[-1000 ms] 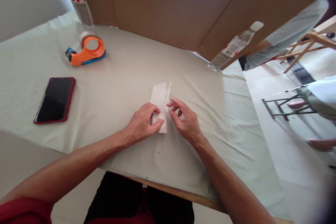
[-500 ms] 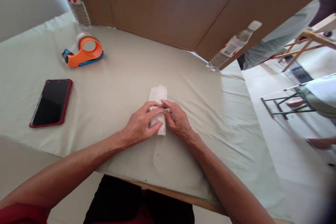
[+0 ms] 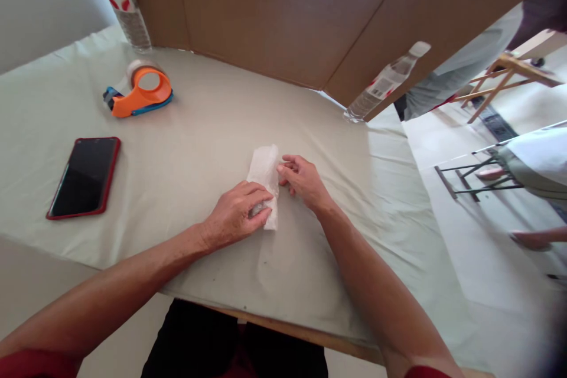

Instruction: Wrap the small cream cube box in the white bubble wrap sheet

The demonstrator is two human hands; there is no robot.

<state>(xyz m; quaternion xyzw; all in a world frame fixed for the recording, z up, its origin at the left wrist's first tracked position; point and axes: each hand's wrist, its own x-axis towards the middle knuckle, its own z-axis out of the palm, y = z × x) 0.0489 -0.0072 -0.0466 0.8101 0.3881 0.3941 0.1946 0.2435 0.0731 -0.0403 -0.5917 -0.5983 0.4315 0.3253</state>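
Note:
A folded strip of white, translucent bubble wrap lies lengthwise on the cloth in front of me. My left hand is closed over its near part, thumb and fingers gripping the wrap, so some of it is hidden under them. Just off the strip's right edge is my right hand, its fingers loosely curled and apart, with nothing visible in them. What the wrap may contain does not show.
A phone in a red case and an orange tape dispenser lie to the left. Brown cardboard stands along the back, with a water bottle at its left and another bottle at its right. People and stools are beyond the right edge.
My right hand has come away from the wrap and moved slightly right and farther from me. More of the strip now shows. The left hand stays on it.

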